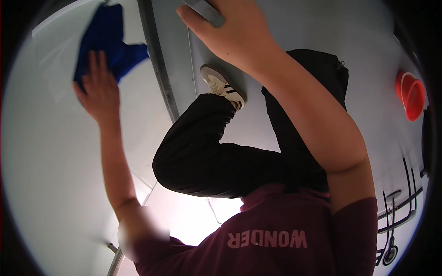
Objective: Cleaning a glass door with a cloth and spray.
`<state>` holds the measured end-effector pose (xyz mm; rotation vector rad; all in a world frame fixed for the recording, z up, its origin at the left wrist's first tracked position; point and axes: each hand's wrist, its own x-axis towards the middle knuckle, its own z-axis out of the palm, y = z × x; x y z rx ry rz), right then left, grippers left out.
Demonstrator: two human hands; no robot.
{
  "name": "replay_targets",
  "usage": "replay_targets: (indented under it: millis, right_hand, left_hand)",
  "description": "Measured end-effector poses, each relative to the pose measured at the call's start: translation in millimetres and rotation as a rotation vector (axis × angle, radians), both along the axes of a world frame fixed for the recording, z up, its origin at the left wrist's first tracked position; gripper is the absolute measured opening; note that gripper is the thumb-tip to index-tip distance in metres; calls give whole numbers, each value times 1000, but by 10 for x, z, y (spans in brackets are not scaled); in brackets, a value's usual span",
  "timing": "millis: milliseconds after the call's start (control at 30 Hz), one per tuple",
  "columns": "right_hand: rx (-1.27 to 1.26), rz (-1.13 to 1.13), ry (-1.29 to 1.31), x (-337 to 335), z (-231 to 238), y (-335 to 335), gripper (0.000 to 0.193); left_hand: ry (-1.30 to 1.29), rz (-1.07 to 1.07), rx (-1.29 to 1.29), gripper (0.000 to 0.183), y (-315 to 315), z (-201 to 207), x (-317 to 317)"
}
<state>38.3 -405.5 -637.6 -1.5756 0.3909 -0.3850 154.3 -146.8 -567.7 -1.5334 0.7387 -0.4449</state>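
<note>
At the upper left my left hand (99, 92) lies against a dark blue cloth (99, 34), its fingers stretched out flat over the fabric. The cloth is spread on a pale, smooth panel (50, 142), one corner sticking out toward a dark frame strip (159, 64). My right hand (230, 34) reaches to the top edge of the view. It is closed around a grey bar-shaped handle (205, 11), whose far end is cut off by the frame.
Below me are my bent legs in black trousers (221, 156) and one light shoe (223, 87) on the grey floor. A red bucket (412, 94) stands at the far right. Lower right, there is a black metal frame with a wheel (390, 254). Bright light glares at the lower middle.
</note>
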Motion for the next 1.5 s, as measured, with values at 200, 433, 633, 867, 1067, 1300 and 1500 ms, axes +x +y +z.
replay_targets:
  millis: [200, 433, 633, 867, 1067, 1300, 1500]
  right_hand:
    - [10, 36, -63, 19, 54, 68, 21]
    - [93, 95, -32, -25, 178, 60, 17]
    - [71, 77, -1, -50, 160, -16, 16]
    - [132, 80, -5, 11, 16, -61, 20]
    - [47, -22, -93, -18, -233, -107, 21]
    - [148, 106, -9, -10, -115, -97, 19]
    - [57, -11, -154, -70, -21, -100, 28]
  left_hand:
    - [349, 142, -54, 55, 695, -533, -683]
    - [886, 156, -11, 59, 1379, -652, -1148]
    - [500, 96, -131, 53, 690, -388, -159]
    - [-219, -140, 19, 44, -667, 295, 1045]
    - [278, -171, -85, 43, -233, -730, 586]
    - [874, 117, 51, 47, 1139, -1347, -660]
    - [942, 227, 203, 51, 1789, -959, -1298]
